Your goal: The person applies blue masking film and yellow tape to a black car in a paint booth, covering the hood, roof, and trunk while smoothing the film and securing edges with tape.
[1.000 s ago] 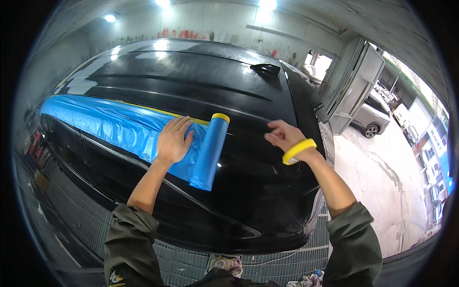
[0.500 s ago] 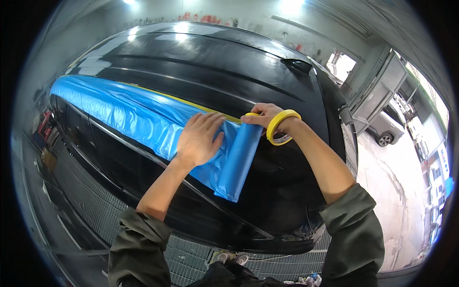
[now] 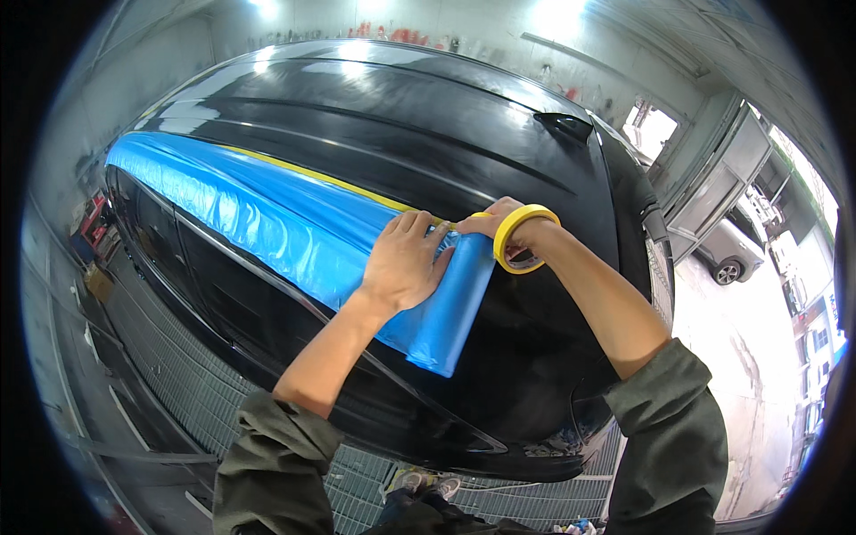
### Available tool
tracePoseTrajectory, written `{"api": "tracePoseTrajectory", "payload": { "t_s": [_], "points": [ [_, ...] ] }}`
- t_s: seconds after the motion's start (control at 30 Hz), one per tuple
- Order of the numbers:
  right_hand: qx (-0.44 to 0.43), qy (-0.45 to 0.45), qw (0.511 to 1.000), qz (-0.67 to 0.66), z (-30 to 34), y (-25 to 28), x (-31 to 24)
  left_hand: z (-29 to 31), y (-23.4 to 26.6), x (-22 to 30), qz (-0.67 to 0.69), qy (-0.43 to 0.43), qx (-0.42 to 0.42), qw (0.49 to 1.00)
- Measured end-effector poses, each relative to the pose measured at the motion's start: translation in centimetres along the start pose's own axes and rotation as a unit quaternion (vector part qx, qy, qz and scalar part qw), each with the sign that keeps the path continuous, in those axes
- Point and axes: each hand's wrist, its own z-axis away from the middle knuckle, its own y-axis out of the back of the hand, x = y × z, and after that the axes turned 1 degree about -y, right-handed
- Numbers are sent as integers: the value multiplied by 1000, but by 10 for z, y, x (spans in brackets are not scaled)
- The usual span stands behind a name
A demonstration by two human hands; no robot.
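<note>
Blue masking film [image 3: 259, 227] lies in a long strip along the near edge of a black car roof [image 3: 374, 102], with a strip of yellow tape [image 3: 308, 176] along its far edge. At the right it runs into a blue masking film roll [image 3: 452, 308], set crosswise. My right hand [image 3: 501, 220] is closed round the far end of this roll. A yellow tape roll [image 3: 553, 214] hangs round my right wrist like a bangle. My left hand [image 3: 406, 266] lies on the film just left of the roll, fingers stretched toward the taped edge, holding nothing.
A black fin antenna [image 3: 563, 127] rises from the roof at the far right. Below the car is a metal floor grating [image 3: 192, 383]. A cardboard box [image 3: 98, 283] and a red cabinet [image 3: 92, 227] stand at the left. Beyond an open door [image 3: 731, 174] a grey car [image 3: 733, 242] is parked.
My left hand has slid right along the film, nearer the roll, its fingertips now close to my right hand. My right hand keeps its grip on the roll. The view has shifted slightly.
</note>
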Motion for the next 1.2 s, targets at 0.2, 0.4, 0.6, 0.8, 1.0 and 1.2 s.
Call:
{"api": "tracePoseTrajectory", "payload": {
  "t_s": [0.2,0.4,0.6,0.8,1.0,1.2],
  "points": [
    [0,-48,999,1,13,14,31,-5,-13,-5,24,-69,65,995],
    [42,-50,997,-35,49,35,135,2,-1,-8,21,-60,68,996],
    [112,-69,987,-92,74,41,194,-5,-13,3,-6,-60,75,995],
    [108,-143,984,13,64,40,169,-3,-23,37,15,-57,68,996],
    [95,-129,987,25,60,45,178,-4,-34,64,41,-84,89,992],
    [72,-53,996,3,73,52,198,-3,-33,67,37,-69,105,991]
  ]
}}
